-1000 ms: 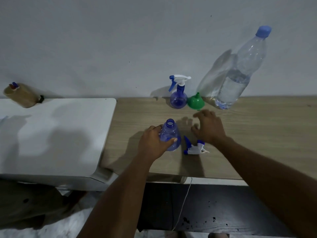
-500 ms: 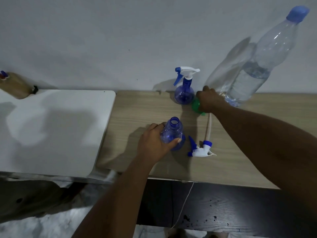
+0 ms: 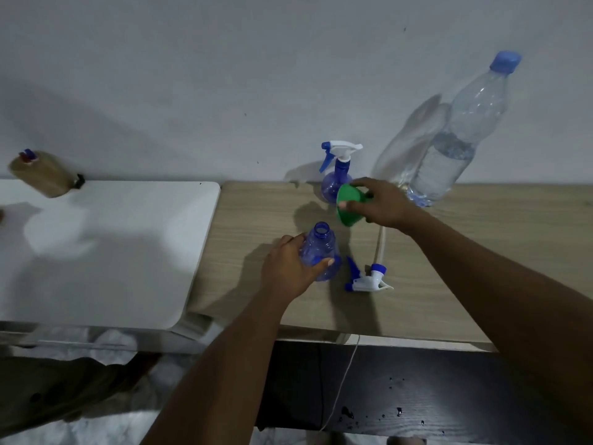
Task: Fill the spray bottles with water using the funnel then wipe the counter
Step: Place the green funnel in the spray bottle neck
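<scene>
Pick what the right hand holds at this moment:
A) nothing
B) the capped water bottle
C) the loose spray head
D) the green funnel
D: the right hand grips the green funnel above the counter, while the spray head lies loose on the wood and the water bottle stands untouched by the wall.

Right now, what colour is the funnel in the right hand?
Green; the funnel held by the right hand shows clearly in the head view.
</scene>
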Tool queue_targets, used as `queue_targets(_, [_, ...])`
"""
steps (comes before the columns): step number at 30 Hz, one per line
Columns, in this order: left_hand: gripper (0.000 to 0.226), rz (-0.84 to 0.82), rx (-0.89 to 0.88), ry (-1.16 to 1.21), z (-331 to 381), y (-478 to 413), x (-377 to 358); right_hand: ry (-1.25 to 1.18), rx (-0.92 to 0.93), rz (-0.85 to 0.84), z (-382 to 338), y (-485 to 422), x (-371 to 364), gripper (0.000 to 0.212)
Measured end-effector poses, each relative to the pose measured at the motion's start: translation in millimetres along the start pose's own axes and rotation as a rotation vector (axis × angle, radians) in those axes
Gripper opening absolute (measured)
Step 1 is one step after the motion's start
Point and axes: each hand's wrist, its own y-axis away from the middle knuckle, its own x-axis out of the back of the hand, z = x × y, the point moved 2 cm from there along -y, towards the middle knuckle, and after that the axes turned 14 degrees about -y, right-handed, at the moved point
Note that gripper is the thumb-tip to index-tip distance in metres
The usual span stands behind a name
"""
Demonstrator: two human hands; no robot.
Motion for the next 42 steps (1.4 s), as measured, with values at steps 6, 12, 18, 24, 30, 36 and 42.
queue_targets(6, [0.068,-0.052,0.044,-0.016,5,2,3,-0.524,0.089,0.122,-44,47,-8,0.059])
queue_targets(12, [0.065,-0.094,0.063,-0.008,8,7,2,-0.590,0.224,0.217,-41,70,-46,0.065])
queue_targets(18, [0.061,-0.087,0.067,-0.013,7,8,1,-0.521,0.307,0.259,-26,75,-59,0.062])
queue_targets(24, [0.063,-0.081,0.065,0.002,8,10,0,-0.343,0.331,0.203,-19,85,-57,0.063])
queue_targets(30, [0.075,-0.098,0.093,0.017,8,12,-3,-0.276,0.313,0.115,-20,90,-49,0.082])
queue_targets(36, [0.072,-0.088,0.140,0.031,12,18,-3,-0.280,0.302,0.082,-11,102,-32,0.098])
queue_targets(42, [0.053,0.125,0.177,-0.033,30,62,-5,-0.221,0.197,0.308,39,113,15,0.062])
